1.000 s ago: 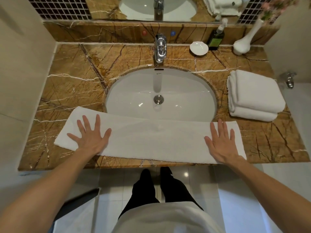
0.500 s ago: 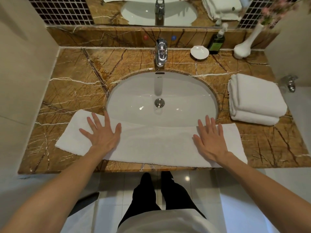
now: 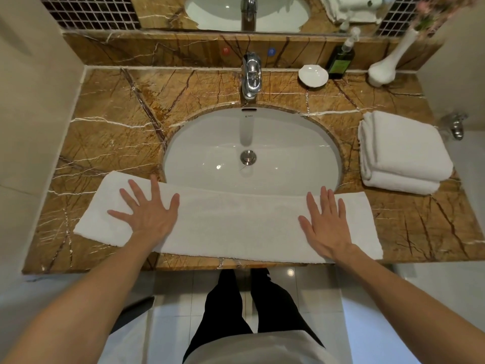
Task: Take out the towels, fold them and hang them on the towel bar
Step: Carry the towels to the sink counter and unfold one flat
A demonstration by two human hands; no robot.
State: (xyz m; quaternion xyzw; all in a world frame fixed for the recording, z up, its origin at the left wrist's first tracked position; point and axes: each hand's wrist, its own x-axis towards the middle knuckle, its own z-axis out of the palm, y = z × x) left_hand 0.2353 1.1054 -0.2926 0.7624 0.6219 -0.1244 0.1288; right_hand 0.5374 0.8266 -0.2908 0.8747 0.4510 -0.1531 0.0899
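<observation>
Under the left hand (image 3: 149, 211) and right hand (image 3: 325, 222): a long white towel (image 3: 236, 224), laid flat along the near edge of the bench (image 3: 110, 122).
Left hand: palm down on the towel, fingers spread, holding nothing.
Right hand: palm down on the towel, fingers straight.
Past the fingertips: the sink (image 3: 288, 158).
Right of the right hand: a stack of folded towels (image 3: 401, 151).
</observation>
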